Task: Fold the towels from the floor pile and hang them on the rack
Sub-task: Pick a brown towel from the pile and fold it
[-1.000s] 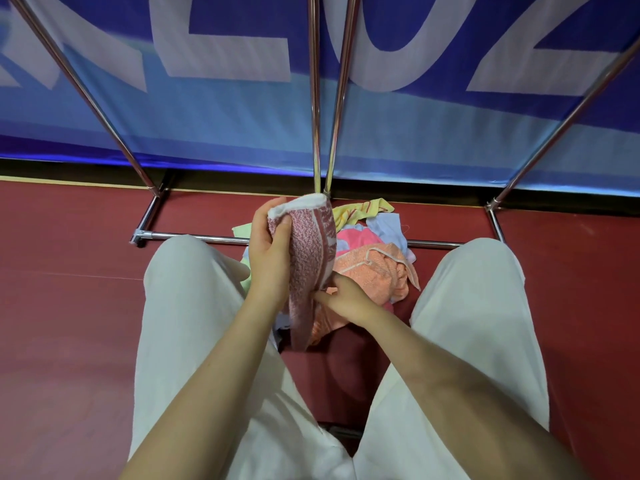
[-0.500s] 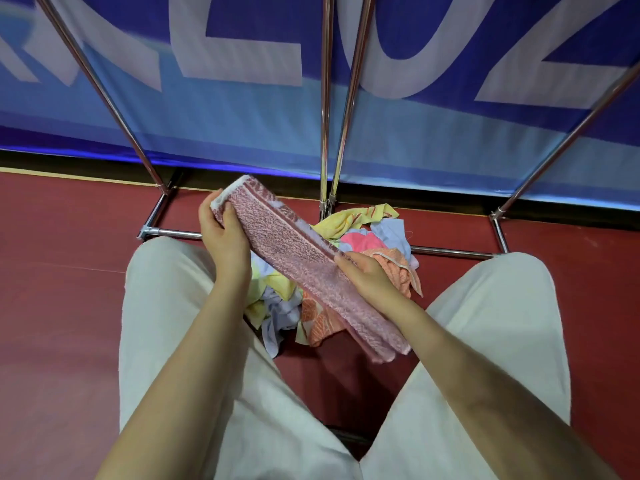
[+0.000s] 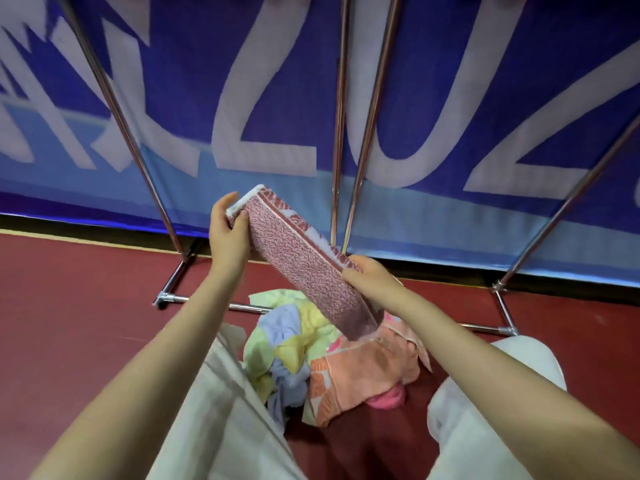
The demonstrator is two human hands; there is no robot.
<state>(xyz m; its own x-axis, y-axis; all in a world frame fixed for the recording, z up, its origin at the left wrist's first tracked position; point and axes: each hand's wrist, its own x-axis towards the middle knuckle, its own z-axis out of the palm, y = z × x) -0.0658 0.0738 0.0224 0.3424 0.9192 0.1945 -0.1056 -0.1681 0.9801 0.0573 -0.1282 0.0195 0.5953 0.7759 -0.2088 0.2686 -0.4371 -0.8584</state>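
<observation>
A folded pink patterned towel (image 3: 298,258) stretches slantwise in the air between my hands. My left hand (image 3: 228,233) grips its upper end, fingers curled round the white edge. Near the towel's lower part my right hand (image 3: 370,277) pinches its side. Below them a pile of towels (image 3: 332,362) lies on the red floor between my knees: yellow-green, light blue, orange and pink ones. The metal rack (image 3: 341,133) rises just behind the pile, its chrome poles slanting upward.
The rack's bottom bar (image 3: 242,306) runs along the floor behind the pile, with feet at left and right. A blue banner (image 3: 450,98) with large white letters hangs behind the rack. My knees in pale trousers (image 3: 221,410) flank the pile.
Both hands have raised the pink towel higher and further from me, toward the rack poles. The view has tilted up, so the pile sits lower in the frame.
</observation>
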